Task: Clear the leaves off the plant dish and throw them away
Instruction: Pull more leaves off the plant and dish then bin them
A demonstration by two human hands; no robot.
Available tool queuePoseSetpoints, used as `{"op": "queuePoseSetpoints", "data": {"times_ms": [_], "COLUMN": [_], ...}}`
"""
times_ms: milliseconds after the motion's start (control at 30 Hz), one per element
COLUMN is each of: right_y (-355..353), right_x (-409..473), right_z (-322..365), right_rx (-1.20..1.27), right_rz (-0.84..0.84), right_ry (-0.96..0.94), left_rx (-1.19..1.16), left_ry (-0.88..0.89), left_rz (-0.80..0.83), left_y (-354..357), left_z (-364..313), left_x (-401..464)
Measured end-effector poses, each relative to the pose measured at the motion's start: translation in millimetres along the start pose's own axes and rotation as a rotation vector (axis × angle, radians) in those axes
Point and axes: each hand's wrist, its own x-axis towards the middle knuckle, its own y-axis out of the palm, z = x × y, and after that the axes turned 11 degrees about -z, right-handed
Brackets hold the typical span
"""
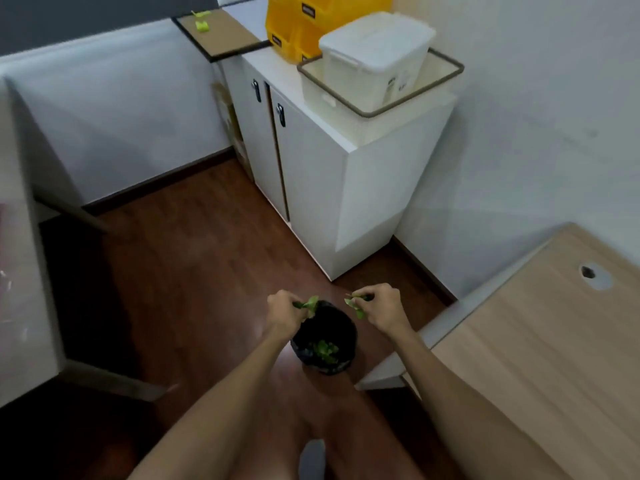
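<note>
Left hand [284, 311]: fingers curled closed around a small bunch of green leaves [310, 304], which stick out toward the right, over the rim of the bin. Bare forearm runs down to the lower edge of view.

Right hand [380, 308]: fingers pinched closed on a second bunch of leaves [355, 304], the leaf tips pointing left and hanging just beside the bin's far right rim. Bare forearm likewise.

Bin [325, 337]: small, round, lined with a black bag, standing on the floor directly below and between the two hands. More green leaves [325, 350] lie inside it, toward the near side.

Floor [194, 244]: dark reddish-brown wood boards.

Desk [540, 362]: light wood top with a round cable hole, to the right of the bin.

Cabinet [311, 168]: white, two doors with dark handles, against the wall beyond the bin.

Basket [408, 105]: cream, dark-rimmed, on top of the cabinet, with a white lidded box [377, 50] resting in it.

Yellow bins [294, 26]: stacked behind the box.

Plant dish: not identifiable in view.
</note>
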Motion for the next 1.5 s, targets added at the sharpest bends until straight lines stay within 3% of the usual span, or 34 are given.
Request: {"op": "queuePoseSetpoints", "data": {"times_ms": [333, 600, 700, 1033, 1500], "right_y": [130, 190, 204, 210, 196], "right_x": [33, 69, 71, 74, 68], "right_z": [-82, -136, -142, -150, -141], "right_rx": [0.017, 0.141, 0.146, 0.044, -0.017], "right_rz": [-0.078, -0.248, -0.232, -0.128, 0.047], "right_ry": [0.216, 0.408, 0.433, 0.394, 0.338], "left_rx": [-0.122, -0.097, -0.076, -0.166, -0.026], "left_ry": [-0.315, -0.297, -0.241, -0.289, -0.207], "left_rz": [-0.084, -0.014, 0.007, 0.200, 0.333], "left_y": [115, 199, 215, 219, 194], "left_z": [80, 122, 128, 131, 155], "left_x": [32, 81, 86, 94, 90]}}
